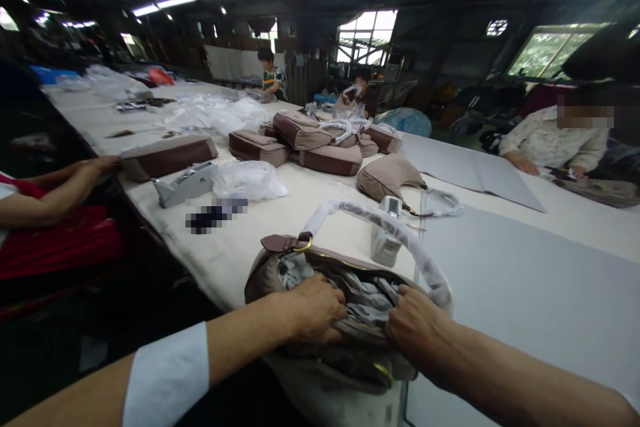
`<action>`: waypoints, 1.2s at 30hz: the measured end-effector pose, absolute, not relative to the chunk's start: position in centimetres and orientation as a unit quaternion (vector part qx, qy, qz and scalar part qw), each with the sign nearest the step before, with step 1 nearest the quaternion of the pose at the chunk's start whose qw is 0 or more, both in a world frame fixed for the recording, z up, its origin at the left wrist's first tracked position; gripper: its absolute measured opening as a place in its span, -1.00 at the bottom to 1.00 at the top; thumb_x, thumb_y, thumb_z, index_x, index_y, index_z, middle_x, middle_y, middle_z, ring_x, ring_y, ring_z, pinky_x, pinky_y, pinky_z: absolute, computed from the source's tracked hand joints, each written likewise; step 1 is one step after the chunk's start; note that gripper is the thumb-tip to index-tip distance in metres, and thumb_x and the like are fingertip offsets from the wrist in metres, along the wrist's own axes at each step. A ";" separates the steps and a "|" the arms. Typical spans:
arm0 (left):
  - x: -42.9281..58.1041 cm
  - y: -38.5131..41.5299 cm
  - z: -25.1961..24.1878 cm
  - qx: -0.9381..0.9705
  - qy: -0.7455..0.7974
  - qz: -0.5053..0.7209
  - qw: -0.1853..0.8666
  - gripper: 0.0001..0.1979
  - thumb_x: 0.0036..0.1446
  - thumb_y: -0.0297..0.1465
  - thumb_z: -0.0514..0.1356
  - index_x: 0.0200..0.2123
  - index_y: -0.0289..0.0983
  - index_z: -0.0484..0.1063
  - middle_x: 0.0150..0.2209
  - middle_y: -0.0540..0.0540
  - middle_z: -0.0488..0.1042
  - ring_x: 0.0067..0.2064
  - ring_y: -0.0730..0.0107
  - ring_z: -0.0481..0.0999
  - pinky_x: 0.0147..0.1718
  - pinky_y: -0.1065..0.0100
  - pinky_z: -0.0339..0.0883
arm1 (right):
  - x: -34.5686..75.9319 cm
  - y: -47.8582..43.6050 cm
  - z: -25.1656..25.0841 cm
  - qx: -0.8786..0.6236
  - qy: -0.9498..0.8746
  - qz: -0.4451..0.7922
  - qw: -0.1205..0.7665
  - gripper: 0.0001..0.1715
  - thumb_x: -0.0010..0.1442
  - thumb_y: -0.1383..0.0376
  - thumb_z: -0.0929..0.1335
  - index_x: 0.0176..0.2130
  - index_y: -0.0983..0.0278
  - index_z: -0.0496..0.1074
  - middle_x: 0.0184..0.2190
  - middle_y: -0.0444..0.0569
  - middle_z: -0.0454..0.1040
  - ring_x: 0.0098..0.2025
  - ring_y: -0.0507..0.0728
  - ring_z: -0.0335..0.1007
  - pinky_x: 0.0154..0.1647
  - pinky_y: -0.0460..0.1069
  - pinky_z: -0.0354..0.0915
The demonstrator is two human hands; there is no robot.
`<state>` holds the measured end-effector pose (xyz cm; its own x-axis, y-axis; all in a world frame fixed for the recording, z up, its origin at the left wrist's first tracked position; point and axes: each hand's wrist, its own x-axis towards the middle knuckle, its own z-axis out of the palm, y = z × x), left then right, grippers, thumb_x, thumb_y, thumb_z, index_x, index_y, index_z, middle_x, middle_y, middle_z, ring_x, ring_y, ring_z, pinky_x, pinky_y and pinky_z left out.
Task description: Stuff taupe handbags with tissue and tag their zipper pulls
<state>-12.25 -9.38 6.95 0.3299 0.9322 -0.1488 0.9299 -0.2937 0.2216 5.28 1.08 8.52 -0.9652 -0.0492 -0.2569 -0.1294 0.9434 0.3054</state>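
A taupe handbag (pixel 260 280) stands at the table's near edge, its gold zipper open and crumpled grey-white material (pixel 367 300) showing inside. Its strap (pixel 425 257) is wrapped in white film and arches up behind the opening. My left hand (pixel 315 310) reaches over the near rim, fingers curled into the opening with the tips partly hidden. At the right end of the opening, my right hand (pixel 413 323) is closed on the bag's edge. Beyond the bag is a grey tape dispenser (pixel 385 247).
Several finished-looking bags (pixel 330 160) are piled mid-table, with a curved bag (pixel 387 177) nearer. Another tape dispenser (pixel 187 183) and clear plastic (pixel 250 180) lie left. Grey sheets (pixel 525 300) cover the right. A co-worker's hands (pixel 95 167) touch a bag at left; other people work across the table.
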 end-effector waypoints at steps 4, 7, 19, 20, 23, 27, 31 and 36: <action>-12.8 -10.3 7.7 0.796 0.583 0.070 0.148 -0.70 -0.02 -0.16 0.29 -0.35 -0.29 0.51 -0.26 -0.15 0.54 -0.25 0.13 0.51 -0.18 0.20 0.32 | 6.5 2.7 12.8 -0.069 0.996 0.036 0.033 -0.89 -0.03 0.44 0.36 -0.47 0.23 0.39 -0.54 -0.11 0.47 -0.48 0.08 0.36 -0.29 0.03 0.25; -12.3 -10.5 8.0 0.781 0.579 0.203 0.114 -0.47 -0.14 -0.02 0.31 -0.19 -0.29 0.48 -0.06 -0.22 0.46 -0.10 0.06 0.45 -0.10 0.15 0.30 | 8.9 3.5 15.6 0.001 0.985 0.016 -0.172 -0.95 0.16 0.29 0.33 -0.29 0.20 0.39 -0.31 -0.06 0.50 -0.27 0.08 0.40 -0.21 -0.01 0.30; -7.7 -5.0 7.0 0.776 0.508 0.334 0.171 -0.76 0.06 -0.25 0.21 -0.35 -0.32 0.50 -0.17 -0.15 0.43 -0.13 0.25 0.42 -0.07 0.33 0.29 | 9.3 3.7 8.0 0.339 0.857 -0.278 -0.272 -0.64 0.16 0.03 0.28 -0.22 0.26 0.36 -0.39 -0.08 0.44 -0.42 0.08 0.40 -0.43 -0.04 0.37; -7.6 -5.2 7.0 0.770 0.520 0.323 0.181 -0.76 0.06 -0.24 0.21 -0.42 -0.32 0.49 -0.19 -0.14 0.42 -0.14 0.25 0.42 -0.08 0.33 0.30 | 9.1 3.7 7.9 0.347 0.842 -0.300 -0.285 -0.65 0.17 0.02 0.27 -0.26 0.26 0.36 -0.43 -0.09 0.43 -0.44 0.08 0.39 -0.45 -0.05 0.35; -6.9 -5.7 6.9 0.737 0.569 0.297 0.213 -0.74 0.01 -0.20 0.21 -0.44 -0.31 0.48 -0.15 -0.16 0.36 -0.09 0.18 0.37 -0.06 0.25 0.29 | 8.9 3.7 7.8 0.368 0.815 -0.315 -0.319 -0.58 0.13 0.00 0.29 -0.19 0.27 0.35 -0.39 -0.07 0.44 -0.45 0.08 0.39 -0.44 -0.04 0.35; -6.0 -5.5 6.7 0.710 0.601 0.291 0.225 -0.76 -0.08 -0.24 0.22 -0.42 -0.31 0.46 -0.15 -0.17 0.33 -0.10 0.13 0.34 -0.07 0.19 0.29 | 8.8 2.8 7.6 0.341 0.865 -0.234 -0.284 -0.57 0.06 0.01 0.34 -0.20 0.26 0.40 -0.30 -0.02 0.45 -0.33 0.13 0.38 -0.33 0.01 0.33; -6.3 -5.4 6.8 0.680 0.591 0.336 0.274 -0.75 -0.08 -0.23 0.27 -0.41 -0.32 0.50 -0.19 -0.13 0.35 -0.13 0.20 0.38 -0.08 0.28 0.31 | 9.0 1.6 6.2 0.359 0.815 -0.242 -0.386 -0.68 0.15 0.06 0.31 -0.31 0.27 0.39 -0.46 -0.08 0.41 -0.43 0.09 0.34 -0.44 -0.05 0.29; -6.6 -5.6 7.9 0.646 0.555 0.376 0.366 -0.81 -0.09 -0.33 0.32 -0.36 -0.29 0.55 -0.15 -0.12 0.34 -0.05 0.22 0.37 0.00 0.32 0.24 | 9.2 1.3 3.9 0.368 0.683 -0.326 -0.540 -0.63 0.21 0.05 0.26 -0.30 0.32 0.39 -0.36 -0.01 0.41 -0.32 0.14 0.39 -0.31 0.02 0.33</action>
<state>-6.58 -5.64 7.87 0.1011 0.9916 0.0804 0.4415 -0.1171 0.8896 9.18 1.29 3.86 -0.1451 0.8549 0.4982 0.1500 0.5167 -0.8429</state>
